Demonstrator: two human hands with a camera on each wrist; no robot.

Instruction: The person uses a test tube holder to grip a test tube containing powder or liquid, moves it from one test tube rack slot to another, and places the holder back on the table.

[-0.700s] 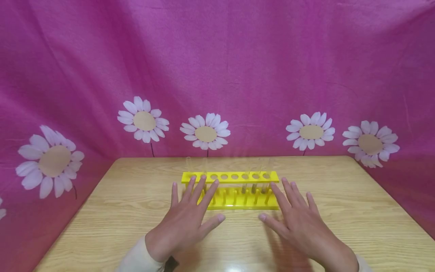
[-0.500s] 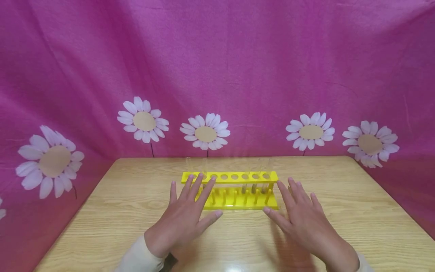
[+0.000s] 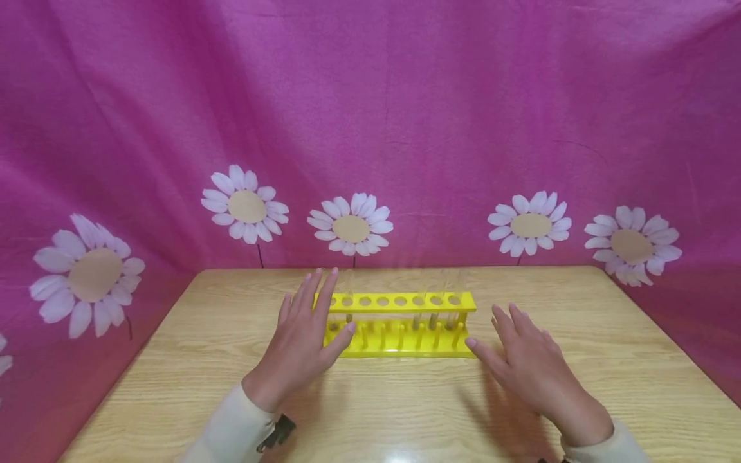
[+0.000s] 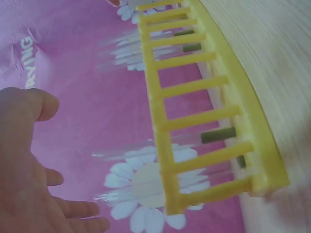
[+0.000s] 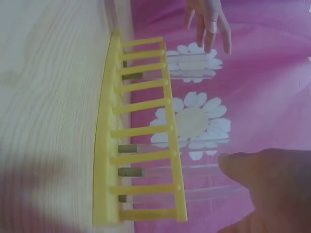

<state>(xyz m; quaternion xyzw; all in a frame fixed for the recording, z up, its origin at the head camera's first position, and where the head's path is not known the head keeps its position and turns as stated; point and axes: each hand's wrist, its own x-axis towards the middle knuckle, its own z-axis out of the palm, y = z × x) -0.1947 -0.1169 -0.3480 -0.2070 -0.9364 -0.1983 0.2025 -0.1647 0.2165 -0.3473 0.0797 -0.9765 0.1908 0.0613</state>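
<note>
Yellow rack: the yellow rack (image 3: pixel 391 309) is stood upright on the tabletop (image 3: pixel 399 411), its length laid crosswise between the two hands.
Test tubes: five clear test tubes (image 3: pixel 349 283) are held upright in the rack's holes, two toward the left end and three toward the right; dark green material is seen in their bottoms.
Left hand: the left hand (image 3: pixel 298 344) is raised over the rack's left end, its fingers extended and released.
Right hand: the right hand (image 3: pixel 535 366) is held just beside the rack's right end, its fingers loosely extended and released.
Sleeves: both wrists are covered by pale sleeves (image 3: pixel 231 427).
Backdrop: the tabletop is surrounded by pink cloth (image 3: pixel 393 128) printed with white daisies (image 3: pixel 350 228).
</note>
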